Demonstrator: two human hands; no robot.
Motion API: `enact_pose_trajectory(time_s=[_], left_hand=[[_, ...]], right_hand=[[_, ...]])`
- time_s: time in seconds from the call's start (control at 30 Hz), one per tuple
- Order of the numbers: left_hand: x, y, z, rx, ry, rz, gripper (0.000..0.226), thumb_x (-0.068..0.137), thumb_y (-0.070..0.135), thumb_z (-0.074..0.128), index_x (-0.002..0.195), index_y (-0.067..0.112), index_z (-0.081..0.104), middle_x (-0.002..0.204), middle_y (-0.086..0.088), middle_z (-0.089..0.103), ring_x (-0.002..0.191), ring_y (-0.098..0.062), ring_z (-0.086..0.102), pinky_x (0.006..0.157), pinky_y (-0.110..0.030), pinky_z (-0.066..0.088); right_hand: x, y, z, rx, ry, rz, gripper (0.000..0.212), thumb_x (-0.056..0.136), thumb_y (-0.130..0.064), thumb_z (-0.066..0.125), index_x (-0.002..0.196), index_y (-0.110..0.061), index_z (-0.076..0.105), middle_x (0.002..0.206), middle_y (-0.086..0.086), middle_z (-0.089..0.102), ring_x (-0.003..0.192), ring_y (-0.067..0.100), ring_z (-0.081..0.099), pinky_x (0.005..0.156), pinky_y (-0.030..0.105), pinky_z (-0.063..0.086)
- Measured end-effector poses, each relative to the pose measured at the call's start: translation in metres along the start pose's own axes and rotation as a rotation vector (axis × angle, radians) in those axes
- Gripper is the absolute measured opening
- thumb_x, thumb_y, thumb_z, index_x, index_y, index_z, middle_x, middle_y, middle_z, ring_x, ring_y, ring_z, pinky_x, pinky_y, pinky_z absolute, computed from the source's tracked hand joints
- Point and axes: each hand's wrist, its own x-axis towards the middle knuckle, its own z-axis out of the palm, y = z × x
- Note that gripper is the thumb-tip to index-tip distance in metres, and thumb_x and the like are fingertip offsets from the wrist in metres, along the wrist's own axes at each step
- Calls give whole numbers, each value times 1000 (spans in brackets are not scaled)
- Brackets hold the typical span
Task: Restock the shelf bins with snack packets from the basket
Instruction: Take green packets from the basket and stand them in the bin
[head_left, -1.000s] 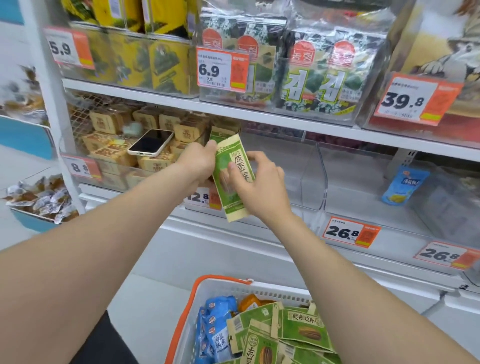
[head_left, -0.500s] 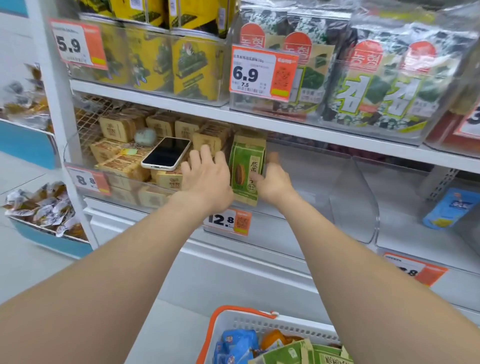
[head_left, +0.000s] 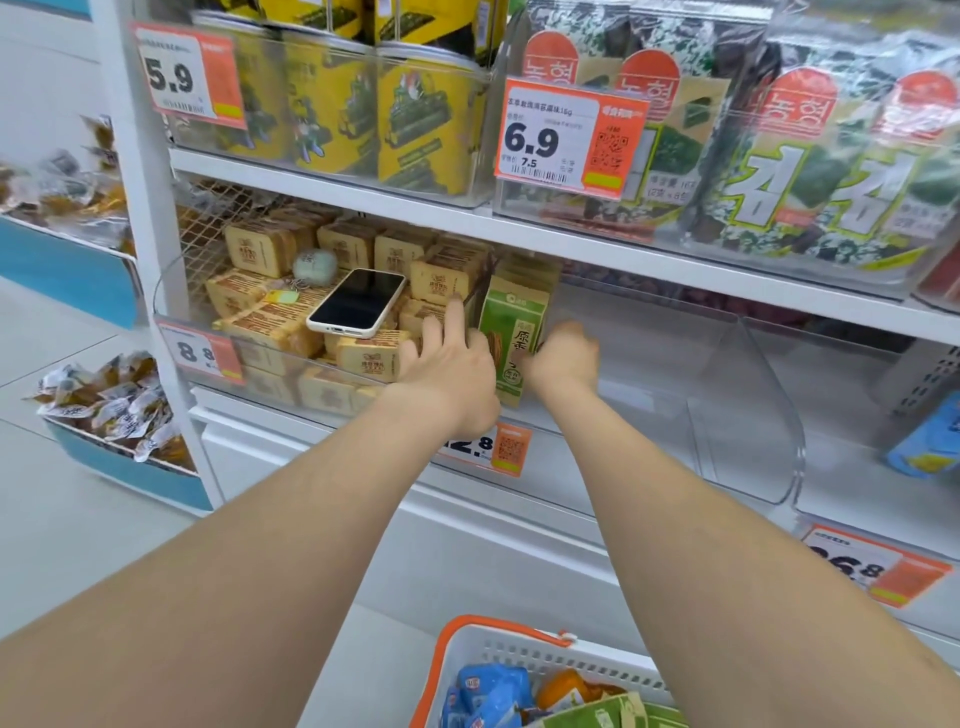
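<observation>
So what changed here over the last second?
The green packet, held tilted in front of the shelf a second ago, now stands upright in the clear bin. The left hand has opened beside it. The right hand, blurred, is at its right edge. The phone still lies on the tan packets.

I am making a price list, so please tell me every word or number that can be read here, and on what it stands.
"5.9": top-left price tag.
"6.9", "7.5": top-middle price tag.
"농협", "김": seaweed packs.
"8.8": middle-left tag.
"原": green packet.
"2.8": centre tag below the green packet, first digit hidden by the left hand.
Perhaps "26.8": lower-right tag, blurred.
Small print on the tags: too small to read.
</observation>
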Motion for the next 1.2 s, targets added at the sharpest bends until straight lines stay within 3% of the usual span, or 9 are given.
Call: enact_pose_trajectory(time_s=[0.17,0.27,0.37,0.57,0.73,0.87,1.03,1.1,1.2], left_hand=[[0,4,-1,28,-14,33,49,93,15,51,140,4,46,170,-17,-14,154,-48,-6,122,-60,12],[-2,10,-2,44,49,45,46,90,17,54,134,6,54,169,-20,2,155,-47,-2,125,-60,8],[-10,19,-5,49,111,78,40,87,20,56,125,10,59,160,-20,23,148,-46,13,120,-59,16],[-32,34,-10,68,287,168,33,87,23,59,118,16,51,127,-13,38,116,-38,38,96,-49,36],[-54,41,-17,-32,108,124,19,94,23,59,110,16,51,111,-11,58,100,-37,57,77,-41,44],[-76,50,-1,41,-55,168,14,95,31,57,102,19,56,99,-6,54,88,-33,54,74,-38,44],[-95,60,40,230,-522,290,24,94,21,49,110,20,67,102,-3,71,94,-28,72,86,-42,60],[-103,67,49,315,-655,306,27,95,19,51,117,20,67,96,-1,69,95,-26,73,90,-44,60],[-110,80,61,385,-673,373,32,99,16,49,126,16,65,118,-5,67,105,-29,68,85,-38,57]], right_hand=[[-7,7,-13,-69,-32,-23,46,92,-34,79,118,-6,54,122,15,63,116,34,63,80,33,47],[-17,9,-24,-49,-52,-18,29,90,-28,73,85,-11,50,109,14,67,101,37,69,81,40,59],[-39,8,-37,-12,0,-78,13,89,-19,58,88,-6,60,99,17,65,94,42,65,70,37,51],[-106,43,-58,-171,252,-609,25,88,-18,47,95,-10,69,92,11,68,89,34,57,75,43,49],[-139,93,-62,-150,333,-874,17,81,-19,47,81,-11,63,78,6,60,76,30,49,67,41,40],[-167,128,-46,-337,10,-930,23,79,-21,47,81,-13,68,77,7,63,76,32,57,66,38,45],[-199,179,-20,-653,-637,-683,31,89,-18,53,116,-22,69,115,9,69,107,33,64,85,40,54],[-213,203,-12,-705,-770,-607,30,90,-16,51,115,-20,67,115,10,68,107,34,66,86,41,56],[-230,233,-3,-718,-799,-587,32,90,-15,52,119,-18,63,122,10,67,112,34,65,88,40,55]])
